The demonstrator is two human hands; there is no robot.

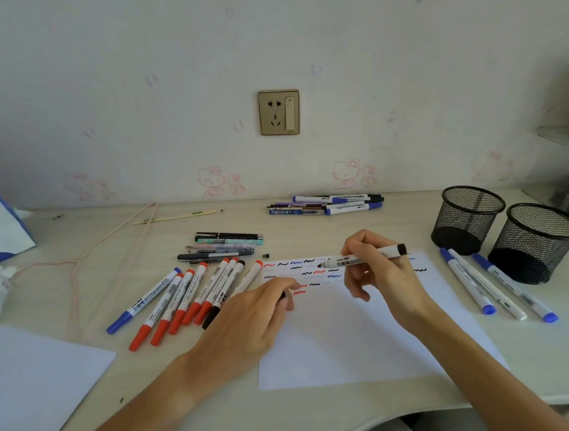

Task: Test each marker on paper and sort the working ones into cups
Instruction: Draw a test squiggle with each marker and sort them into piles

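Right hand fingers pinch the uncapped marker mid-barrel at frame centre (light, stiff, likely slippery); left hand curls round its cap.

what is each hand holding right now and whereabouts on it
Right hand pinches an uncapped black marker mid-barrel. Left hand grips something small and black, likely its cap.

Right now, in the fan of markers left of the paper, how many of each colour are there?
Blue marker: 1
Red markers: 6 (one cap is hidden under the left hand; judged by its red end)
Black marker: 1
Total: 8
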